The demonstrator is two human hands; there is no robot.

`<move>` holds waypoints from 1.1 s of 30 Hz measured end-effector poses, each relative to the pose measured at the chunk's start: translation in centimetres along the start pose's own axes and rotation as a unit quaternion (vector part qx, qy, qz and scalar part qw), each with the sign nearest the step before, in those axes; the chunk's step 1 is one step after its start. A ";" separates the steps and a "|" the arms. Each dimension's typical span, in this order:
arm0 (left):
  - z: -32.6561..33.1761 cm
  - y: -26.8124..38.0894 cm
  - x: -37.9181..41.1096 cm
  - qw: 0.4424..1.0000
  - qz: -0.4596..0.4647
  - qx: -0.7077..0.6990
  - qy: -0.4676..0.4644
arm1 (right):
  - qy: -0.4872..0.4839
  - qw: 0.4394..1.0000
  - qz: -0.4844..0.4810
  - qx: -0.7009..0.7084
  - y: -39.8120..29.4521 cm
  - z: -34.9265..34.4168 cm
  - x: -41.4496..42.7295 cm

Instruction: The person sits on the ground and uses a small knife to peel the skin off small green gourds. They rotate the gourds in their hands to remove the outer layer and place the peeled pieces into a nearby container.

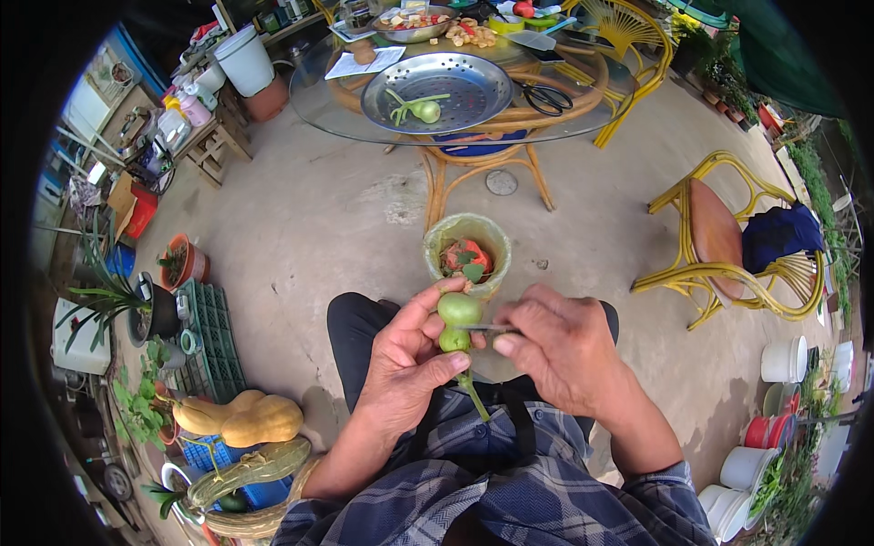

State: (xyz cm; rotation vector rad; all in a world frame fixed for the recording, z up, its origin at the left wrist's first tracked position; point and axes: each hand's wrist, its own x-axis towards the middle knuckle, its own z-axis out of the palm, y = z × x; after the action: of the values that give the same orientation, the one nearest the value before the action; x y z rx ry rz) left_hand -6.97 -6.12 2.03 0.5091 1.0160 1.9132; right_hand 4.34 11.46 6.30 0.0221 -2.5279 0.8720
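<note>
My left hand (414, 353) grips a small green bottle gourd (459, 310) by its narrow end, with the thumb across the lower part. The gourd's green stem (474, 396) points down towards my shirt. In my right hand (556, 339) is a small knife (488, 327), its blade held against the gourd's waist. Its handle is mostly hidden by my fingers. Just beyond my hands stands a lined waste bin (504, 249) with a red bag (480, 254) and green leaves inside. Another small gourd with a stem (427, 111) lies on a perforated metal tray (471, 89).
The tray rests on a glass-topped rattan table (321, 123), near black-handled scissors (546, 99). To the right is a rattan chair (713, 232) with a dark cloth on it. Pumpkins (263, 418), a green plastic crate (217, 341) and potted plants stand on the left, and white buckets (783, 360) on the right.
</note>
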 end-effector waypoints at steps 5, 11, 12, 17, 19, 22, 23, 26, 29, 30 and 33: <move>-0.3 -0.1 -0.1 0.999 0.015 0.043 -0.018 | -0.020 0.996 -0.046 -0.075 -1.1 0.0 -0.5; 0.0 0.0 -0.5 0.997 0.025 0.063 -0.021 | -0.012 0.990 -0.089 -0.108 -1.1 0.1 -0.8; 0.1 0.0 -0.5 0.997 0.027 0.065 -0.018 | -0.018 0.989 -0.090 -0.112 -1.2 0.1 -0.8; 0.4 0.2 -0.9 0.996 0.039 0.080 0.006 | -0.024 0.990 -0.085 -0.112 -1.4 0.1 -0.7; 0.6 0.1 -1.1 0.996 0.036 0.082 0.019 | -0.029 0.989 -0.085 -0.119 -1.6 0.0 -0.6; 0.6 -0.4 -1.1 0.994 0.053 0.093 0.026 | -0.030 0.986 -0.087 -0.138 -1.7 0.0 -0.7; 0.6 -0.5 -1.0 0.993 0.056 0.097 0.028 | -0.029 0.985 -0.087 -0.144 -1.6 0.2 -0.7; 0.6 -0.5 -1.0 0.991 0.066 0.110 0.036 | -0.027 0.984 -0.091 -0.148 -1.5 0.4 -0.7; 0.9 -0.1 -1.1 0.990 0.068 0.120 0.039 | -0.026 0.984 -0.091 -0.151 -1.5 0.5 -0.6; 1.0 0.0 -1.2 0.990 0.063 0.119 0.039 | -0.026 0.984 -0.090 -0.153 -1.5 0.5 -0.6; 0.7 -0.3 -1.2 0.992 0.059 0.107 0.037 | -0.047 0.982 -0.073 -0.167 -1.4 0.0 -0.3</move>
State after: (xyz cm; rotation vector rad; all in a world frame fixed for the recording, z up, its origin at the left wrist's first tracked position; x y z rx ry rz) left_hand -5.72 -6.70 2.30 0.6365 1.2723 1.9503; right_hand 4.83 10.27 6.98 0.1427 -2.6897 0.3921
